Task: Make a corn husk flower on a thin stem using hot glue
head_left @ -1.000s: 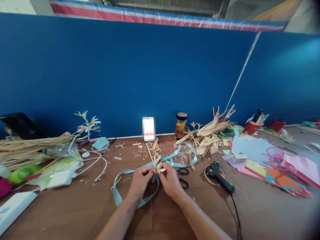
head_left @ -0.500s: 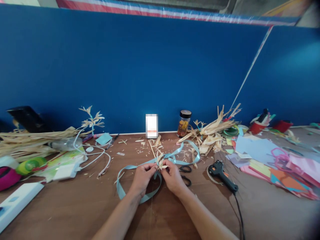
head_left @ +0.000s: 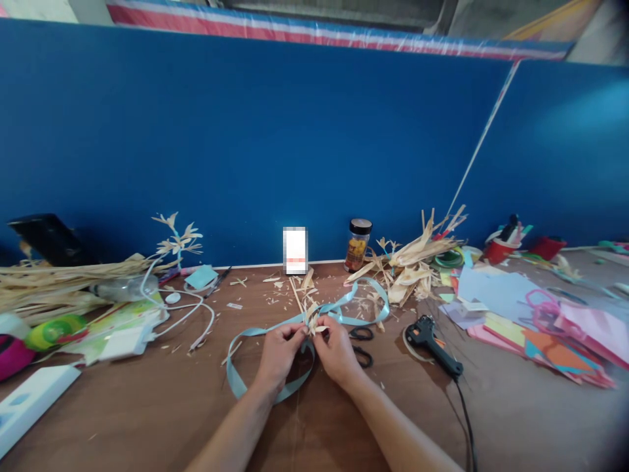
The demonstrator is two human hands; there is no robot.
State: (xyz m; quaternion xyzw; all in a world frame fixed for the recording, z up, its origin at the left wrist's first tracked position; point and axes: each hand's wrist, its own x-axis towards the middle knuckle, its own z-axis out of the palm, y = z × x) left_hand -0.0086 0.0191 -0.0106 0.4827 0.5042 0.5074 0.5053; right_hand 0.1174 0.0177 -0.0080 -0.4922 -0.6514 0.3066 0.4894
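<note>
Between my fingertips, at the middle of the brown table, is a small flower of pale dried husk strips (head_left: 311,317). My left hand (head_left: 281,357) is closed on its left side, thumb and fingers pinched. My right hand (head_left: 338,351) pinches the petals from the right. A light blue ribbon (head_left: 234,379) runs by the flower's base and curls in loops left, below and behind my hands; which fingers press on it is hidden. Just right of my right hand lie the dark looped handles of scissors (head_left: 363,356).
A black glue gun (head_left: 435,344) with its cord lies to the right, near coloured paper (head_left: 496,295). Behind stand a black-lidded jar (head_left: 358,246) and a husk pile (head_left: 413,262). At left are a white cable (head_left: 211,314), a power strip (head_left: 37,403) and a husk flower stem (head_left: 179,246).
The camera view has shifted slightly, so the whole scene sits a little to the left. My hands keep their pinch on the husk flower; the ribbon loops lie much the same.
</note>
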